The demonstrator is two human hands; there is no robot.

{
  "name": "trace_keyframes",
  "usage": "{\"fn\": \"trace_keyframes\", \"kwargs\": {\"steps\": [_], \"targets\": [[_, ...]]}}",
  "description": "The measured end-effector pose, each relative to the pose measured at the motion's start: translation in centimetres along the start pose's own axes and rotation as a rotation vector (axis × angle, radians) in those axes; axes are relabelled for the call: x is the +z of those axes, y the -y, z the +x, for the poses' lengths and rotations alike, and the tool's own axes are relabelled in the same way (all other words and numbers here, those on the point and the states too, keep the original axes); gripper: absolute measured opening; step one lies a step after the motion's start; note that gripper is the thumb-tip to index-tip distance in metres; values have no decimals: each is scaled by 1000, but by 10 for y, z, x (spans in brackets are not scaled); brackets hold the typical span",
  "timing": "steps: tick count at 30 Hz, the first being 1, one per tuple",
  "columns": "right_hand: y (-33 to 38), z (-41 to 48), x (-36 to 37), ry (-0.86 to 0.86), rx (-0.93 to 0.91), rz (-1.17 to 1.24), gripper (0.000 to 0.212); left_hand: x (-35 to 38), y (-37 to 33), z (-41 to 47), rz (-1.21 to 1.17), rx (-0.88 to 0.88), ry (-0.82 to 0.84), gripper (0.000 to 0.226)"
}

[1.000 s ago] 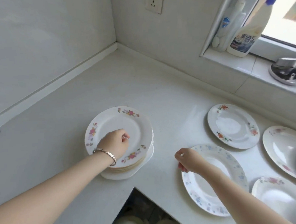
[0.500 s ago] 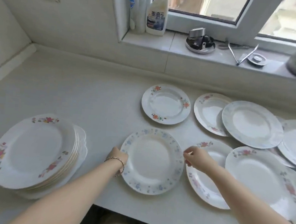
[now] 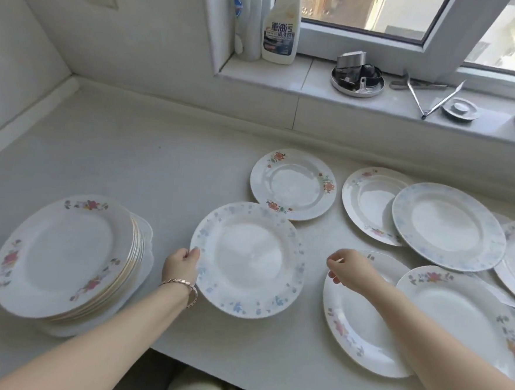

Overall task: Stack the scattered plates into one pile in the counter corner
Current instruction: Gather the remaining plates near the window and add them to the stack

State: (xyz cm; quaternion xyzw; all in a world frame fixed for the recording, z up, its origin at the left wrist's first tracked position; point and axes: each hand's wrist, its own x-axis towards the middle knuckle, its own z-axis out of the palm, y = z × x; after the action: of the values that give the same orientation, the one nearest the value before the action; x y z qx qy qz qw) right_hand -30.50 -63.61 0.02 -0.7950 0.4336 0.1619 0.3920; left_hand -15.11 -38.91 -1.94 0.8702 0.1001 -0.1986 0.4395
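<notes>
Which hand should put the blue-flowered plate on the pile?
Left. The left hand holds the blue-flowered plate by its rim, on the side nearest the pile. The right hand is over the pink-flowered plate, farther from the pile.

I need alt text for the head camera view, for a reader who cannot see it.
A person's left hand grips the rim of a blue-flowered plate, beside a pile of plates on a white counter. The right hand is over a pink-flowered plate's rim, with more loose plates beyond.
</notes>
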Motion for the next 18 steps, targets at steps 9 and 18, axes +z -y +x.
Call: {"fn": "trace_keyframes", "kwargs": {"steps": [9, 18], "targets": [[93, -4, 51, 42, -154, -142, 16, -132, -22, 40, -382, 69, -225, 25], [179, -9, 122, 134, -285, -246, 15, -233, 55, 76, -339, -127, -519, 14]]}}
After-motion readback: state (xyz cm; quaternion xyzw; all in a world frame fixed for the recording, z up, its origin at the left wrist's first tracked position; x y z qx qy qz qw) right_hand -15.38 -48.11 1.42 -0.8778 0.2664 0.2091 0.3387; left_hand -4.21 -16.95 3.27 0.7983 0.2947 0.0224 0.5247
